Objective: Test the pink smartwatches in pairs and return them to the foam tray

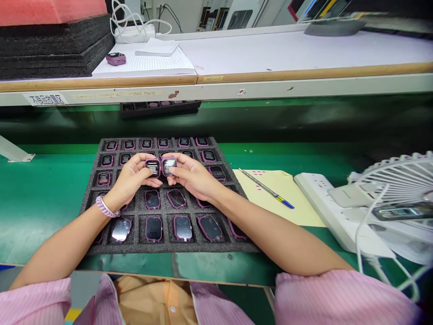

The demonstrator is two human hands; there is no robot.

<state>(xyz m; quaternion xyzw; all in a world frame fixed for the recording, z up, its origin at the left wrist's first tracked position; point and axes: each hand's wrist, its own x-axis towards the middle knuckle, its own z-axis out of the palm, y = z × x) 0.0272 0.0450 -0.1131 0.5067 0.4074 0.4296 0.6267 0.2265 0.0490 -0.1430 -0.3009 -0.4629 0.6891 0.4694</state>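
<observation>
A black foam tray (93, 189) lies on the green belt, its pockets filled with several purple-rimmed smartwatch bodies. My left hand (130, 178) is closed on one watch body (153, 167) with a lit screen showing text. Beside it, my right hand (191, 176) grips a second watch body (169, 166). Both are held just above the tray's middle rows, side by side and almost touching. A bracelet sits on my left wrist.
A yellow sheet (287, 198) with a pen (267, 188) lies right of the tray. Further right are a white power strip (324, 203) and a white fan (399, 180). On the shelf behind: papers, a purple watch (115, 58), dark foam stack (50, 45).
</observation>
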